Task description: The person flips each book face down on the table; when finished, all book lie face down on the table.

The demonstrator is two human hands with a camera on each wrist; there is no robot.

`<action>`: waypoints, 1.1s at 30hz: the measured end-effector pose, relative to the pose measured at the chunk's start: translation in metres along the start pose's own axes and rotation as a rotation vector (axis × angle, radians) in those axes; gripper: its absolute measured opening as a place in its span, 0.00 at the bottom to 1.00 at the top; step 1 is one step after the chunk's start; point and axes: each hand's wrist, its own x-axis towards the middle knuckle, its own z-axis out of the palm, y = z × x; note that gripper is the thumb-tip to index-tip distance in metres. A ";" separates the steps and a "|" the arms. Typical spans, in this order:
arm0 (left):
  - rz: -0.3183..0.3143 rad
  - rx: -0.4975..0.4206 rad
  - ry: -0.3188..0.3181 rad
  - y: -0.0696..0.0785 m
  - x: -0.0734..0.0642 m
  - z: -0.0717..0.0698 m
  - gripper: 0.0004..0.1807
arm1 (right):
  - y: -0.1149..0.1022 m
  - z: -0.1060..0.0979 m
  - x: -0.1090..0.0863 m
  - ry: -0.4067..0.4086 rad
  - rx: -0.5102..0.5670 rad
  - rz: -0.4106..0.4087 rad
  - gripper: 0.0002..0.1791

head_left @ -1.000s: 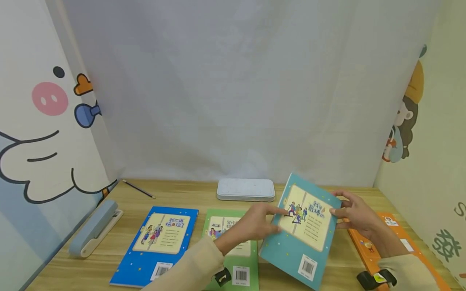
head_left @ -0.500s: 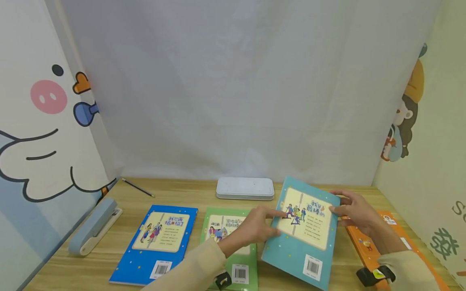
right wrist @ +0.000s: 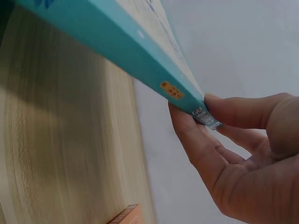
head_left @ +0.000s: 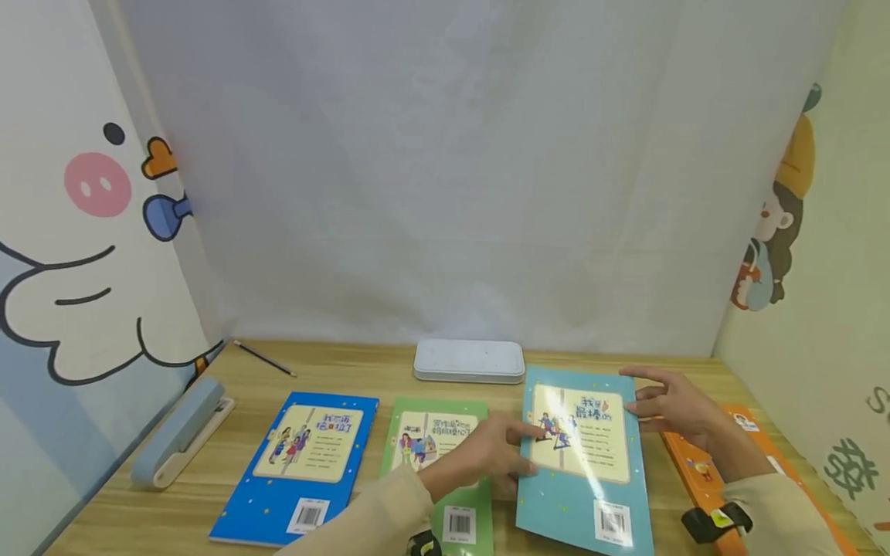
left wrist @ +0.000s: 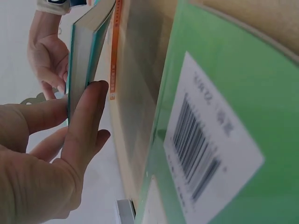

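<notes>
A teal book (head_left: 563,502) is held between both hands, its back cover with a barcode facing up. At its left edge, my left hand (head_left: 490,448) pinches it between thumb and fingers, with the page edges (left wrist: 81,53) showing in the left wrist view. On the opposite side, my right hand (head_left: 681,409) pinches the spine near its far end, as the right wrist view shows. The book is raised off the tabletop. Below my left hand lies a green book (head_left: 480,533), partly covered by the arm. An orange book (head_left: 698,463) lies beneath my right forearm.
A blue book (head_left: 243,510) lies to the left of the green one. The grey-blue stapler (head_left: 181,440) sits at the table's left edge, with a pencil (head_left: 264,358) behind it. Toward the back curtain is a white flat case (head_left: 469,361).
The teal book has turned from a slant to nearly straight and come down lower, its far edge nearer the table. Both hands keep hold of it, and the left has dropped slightly.
</notes>
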 end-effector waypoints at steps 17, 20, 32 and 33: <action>-0.099 -0.039 -0.051 -0.013 -0.001 0.011 0.31 | 0.018 0.009 0.014 -0.001 -0.071 0.060 0.36; -0.108 -0.049 -0.061 -0.016 -0.001 0.011 0.32 | 0.019 0.013 0.016 0.012 -0.076 0.084 0.35; -0.151 -0.016 -0.097 -0.019 0.002 0.011 0.32 | 0.024 0.022 0.020 0.077 -0.150 0.141 0.32; -0.152 -0.013 -0.095 -0.018 0.002 0.011 0.32 | 0.025 0.022 0.021 0.087 -0.151 0.147 0.32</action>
